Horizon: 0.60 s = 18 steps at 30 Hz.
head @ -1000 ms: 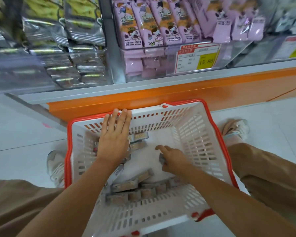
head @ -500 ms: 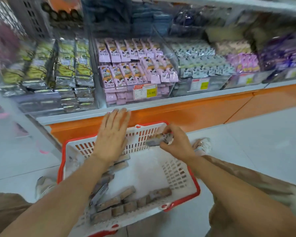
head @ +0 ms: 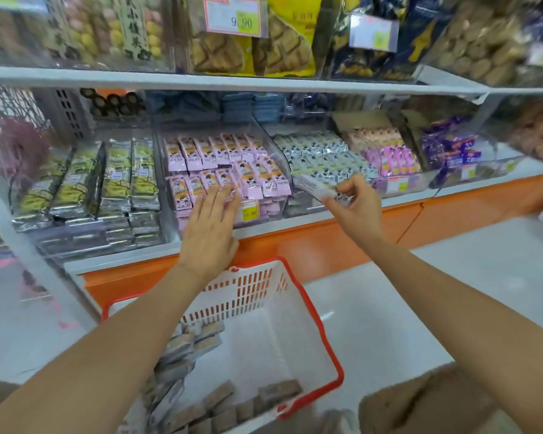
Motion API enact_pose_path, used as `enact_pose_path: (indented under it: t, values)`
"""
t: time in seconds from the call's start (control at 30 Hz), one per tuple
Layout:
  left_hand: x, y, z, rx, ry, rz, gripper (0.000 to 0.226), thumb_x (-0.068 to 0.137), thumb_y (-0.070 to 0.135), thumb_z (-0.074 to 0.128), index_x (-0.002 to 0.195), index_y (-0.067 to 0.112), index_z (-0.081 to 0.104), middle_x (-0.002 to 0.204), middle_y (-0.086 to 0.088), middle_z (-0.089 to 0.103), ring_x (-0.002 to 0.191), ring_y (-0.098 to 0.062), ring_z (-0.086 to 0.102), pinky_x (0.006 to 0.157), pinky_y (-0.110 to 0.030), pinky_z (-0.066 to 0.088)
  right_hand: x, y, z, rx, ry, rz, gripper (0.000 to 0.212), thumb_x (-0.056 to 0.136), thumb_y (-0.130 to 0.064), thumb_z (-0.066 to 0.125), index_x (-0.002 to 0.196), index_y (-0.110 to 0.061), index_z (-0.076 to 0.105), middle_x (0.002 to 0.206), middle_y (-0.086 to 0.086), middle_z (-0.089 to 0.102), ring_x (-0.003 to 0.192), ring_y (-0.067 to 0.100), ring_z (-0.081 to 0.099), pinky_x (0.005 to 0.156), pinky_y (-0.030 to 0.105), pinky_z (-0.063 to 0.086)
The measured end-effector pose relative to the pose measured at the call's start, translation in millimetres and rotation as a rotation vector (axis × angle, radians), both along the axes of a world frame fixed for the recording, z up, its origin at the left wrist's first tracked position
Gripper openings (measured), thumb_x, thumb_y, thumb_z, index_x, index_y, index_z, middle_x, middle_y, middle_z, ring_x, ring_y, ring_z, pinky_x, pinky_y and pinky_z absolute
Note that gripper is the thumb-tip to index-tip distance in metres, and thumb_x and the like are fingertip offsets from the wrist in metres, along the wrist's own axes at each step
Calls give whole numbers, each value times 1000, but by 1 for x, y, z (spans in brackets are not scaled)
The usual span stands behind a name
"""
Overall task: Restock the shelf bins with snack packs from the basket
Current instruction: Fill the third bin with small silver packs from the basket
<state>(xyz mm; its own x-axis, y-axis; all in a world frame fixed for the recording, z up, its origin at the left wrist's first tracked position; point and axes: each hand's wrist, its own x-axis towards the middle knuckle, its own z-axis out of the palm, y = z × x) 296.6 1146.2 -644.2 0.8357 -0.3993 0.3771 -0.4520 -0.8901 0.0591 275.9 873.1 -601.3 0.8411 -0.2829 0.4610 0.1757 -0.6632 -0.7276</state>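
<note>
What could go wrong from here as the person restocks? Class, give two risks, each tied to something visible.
The right hand pinches the snack pack by one end, so it might slip and fall. The left hand is spread flat by the crowded pink packs; a nudge could topple some.

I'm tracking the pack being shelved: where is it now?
Head view, right of centre: the snack pack is pinched in the right hand, in front of the white packs, just right of the pink packs.
</note>
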Motion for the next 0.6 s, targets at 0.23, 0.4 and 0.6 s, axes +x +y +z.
enact_pose_path:
  t: [0.23,0.4,0.6]
  values:
    - [44,-36,15,-52,-15,-104,67,98,26,50,157,15,20,165,-8,16,153,-26,5,124,-42,-1,59,-46,25,-49,-3,-213,26,85,-24,74,89,-11,51,85,0,56,77,19,52,68,37,43]
    - [82,-71,22,-109,24,-160,63,102,39,27,158,22,5,166,-1,2,153,-19,-4,119,-33,-14,113,-77,31,-128,55,-309,23,89,-29,69,96,-18,50,93,0,60,74,21,51,65,34,40]
    - [105,-93,17,-59,22,-142,62,98,51,9,155,28,0,164,1,4,153,-20,1,123,-41,-4,181,-104,29,-289,94,-350,22,89,-27,68,107,-18,57,100,6,65,84,28,58,71,39,49]
